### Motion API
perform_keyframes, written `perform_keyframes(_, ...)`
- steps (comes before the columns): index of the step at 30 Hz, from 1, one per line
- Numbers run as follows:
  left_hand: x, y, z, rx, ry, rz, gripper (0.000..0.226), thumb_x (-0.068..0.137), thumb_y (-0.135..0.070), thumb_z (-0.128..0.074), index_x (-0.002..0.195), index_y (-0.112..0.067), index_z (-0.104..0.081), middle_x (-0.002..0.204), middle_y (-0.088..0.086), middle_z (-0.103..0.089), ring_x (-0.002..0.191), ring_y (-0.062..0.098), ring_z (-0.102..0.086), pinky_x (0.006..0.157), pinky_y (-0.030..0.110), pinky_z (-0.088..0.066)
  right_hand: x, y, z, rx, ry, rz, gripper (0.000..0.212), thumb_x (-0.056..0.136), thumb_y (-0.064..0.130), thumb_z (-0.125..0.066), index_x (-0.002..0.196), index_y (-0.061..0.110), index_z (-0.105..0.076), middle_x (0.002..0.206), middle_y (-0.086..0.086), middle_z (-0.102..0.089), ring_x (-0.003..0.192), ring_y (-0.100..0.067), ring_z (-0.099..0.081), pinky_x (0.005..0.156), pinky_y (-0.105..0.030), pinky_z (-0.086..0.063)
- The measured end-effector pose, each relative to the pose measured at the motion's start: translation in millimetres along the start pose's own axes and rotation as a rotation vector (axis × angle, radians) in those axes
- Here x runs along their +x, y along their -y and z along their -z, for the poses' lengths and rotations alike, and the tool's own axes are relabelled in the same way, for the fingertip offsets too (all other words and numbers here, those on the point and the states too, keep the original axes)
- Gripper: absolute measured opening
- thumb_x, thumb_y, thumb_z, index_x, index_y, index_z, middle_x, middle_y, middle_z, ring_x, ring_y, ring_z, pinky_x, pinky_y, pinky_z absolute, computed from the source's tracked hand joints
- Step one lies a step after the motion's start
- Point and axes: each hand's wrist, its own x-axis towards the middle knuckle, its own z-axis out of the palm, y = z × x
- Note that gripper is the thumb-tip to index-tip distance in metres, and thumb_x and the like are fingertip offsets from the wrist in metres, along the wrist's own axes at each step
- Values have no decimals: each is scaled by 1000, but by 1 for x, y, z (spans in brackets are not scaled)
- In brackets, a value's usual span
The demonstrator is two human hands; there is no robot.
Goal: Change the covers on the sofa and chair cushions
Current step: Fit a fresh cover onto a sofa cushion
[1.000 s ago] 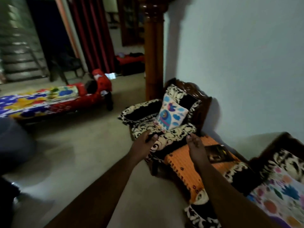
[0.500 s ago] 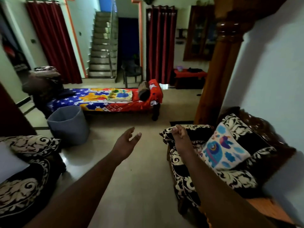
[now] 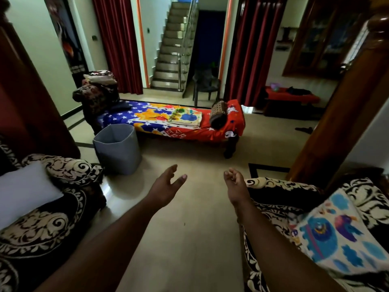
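Above the bare floor (image 3: 189, 228), both hands reach forward holding nothing: left hand (image 3: 166, 186) with fingers (image 3: 182, 178) spread apart, right hand (image 3: 234, 184) with fingers loosely curled. Just right, a patterned cushion (image 3: 341, 230) leans in an armchair (image 3: 273, 199); far left, a coverless white cushion (image 3: 23, 190) lies on the sofa (image 3: 52, 224).

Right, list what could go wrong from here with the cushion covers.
The plain white cushion on the left chair has no patterned cover and could get overlooked, since both hands, left and right, hold nothing.
The grey bin stands on the floor ahead and could probably be tripped over in this dim room.
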Motion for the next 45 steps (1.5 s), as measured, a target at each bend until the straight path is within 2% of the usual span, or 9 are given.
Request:
perform_keyframes(4, 70, 29, 9, -16, 5, 18, 73, 92, -61, -56, 153, -26, -35, 156, -2, -40, 139, 14, -42, 107, 36, -42, 58, -8, -36, 16, -20, -17, 48, 99, 45, -57, 140, 21, -49, 129, 0, -57, 119, -17, -54, 96, -31, -41)
perform_keyframes(8, 132, 45, 16, -61, 30, 19, 73, 93, -58, -58, 153, -27, -33, 158, -1, -37, 138, 13, -42, 109, 44, -45, 107, -21, -66, 32, -43, -96, 47, 96, 49, -59, 136, 24, -51, 123, 8, -59, 118, -14, -55, 105, -43, -46)
perform_keyframes(12, 211, 70, 20, -8, 72, 52, 77, 91, -60, -60, 154, -26, -32, 155, 4, -41, 137, 15, -44, 107, 43, -46, 165, -28, -93, 22, -81, -120, 48, 97, 45, -60, 136, 19, -53, 123, 3, -61, 114, -14, -56, 95, -31, -42)
perform_keyframes(17, 297, 103, 17, -12, 83, 158, 96, 75, -79, -54, 153, -26, -34, 154, 5, -43, 133, 16, -48, 105, 46, -49, 237, -46, -103, 8, -89, -179, 49, 97, 43, -60, 138, 17, -51, 125, -1, -60, 112, -13, -55, 95, -29, -40)
perform_keyframes(26, 454, 122, -19, 50, 19, 247, 83, 86, -67, -57, 154, -25, -34, 153, 8, -42, 134, 19, -48, 102, 45, -51, 422, -61, -108, 16, -16, -231, 48, 100, 40, -57, 140, 15, -49, 131, -2, -56, 121, -18, -53, 100, -32, -41)
perform_keyframes(31, 533, 115, -33, 38, -24, 262, 81, 86, -65, -59, 153, -25, -36, 153, 7, -43, 134, 17, -49, 102, 44, -51, 517, -47, -121, 12, 46, -240, 45, 100, 40, -58, 138, 17, -50, 127, -3, -58, 115, -17, -55, 96, -30, -41)
perform_keyframes(35, 593, 130, -36, 5, -15, 295, 89, 78, -73, -57, 152, -28, -35, 153, 6, -43, 135, 16, -48, 101, 44, -52, 588, -41, -142, -30, 99, -233, 46, 99, 40, -58, 139, 19, -49, 121, 1, -57, 111, -14, -54, 93, -28, -39)
perform_keyframes(41, 713, 172, -24, -18, -24, 334, 80, 88, -65, -59, 153, -25, -34, 154, 6, -43, 135, 20, -48, 103, 45, -50, 698, -38, -188, -104, 93, -213, 47, 98, 43, -59, 137, 18, -50, 121, -1, -59, 104, -11, -55, 89, -27, -40)
perform_keyframes(45, 798, 190, -12, -73, 13, 369, 76, 90, -61, -59, 153, -27, -34, 152, 8, -45, 135, 22, -48, 102, 44, -50, 770, -35, -225, -168, 104, -229, 53, 97, 48, -59, 140, 19, -48, 125, 1, -58, 109, -12, -55, 89, -28, -41)
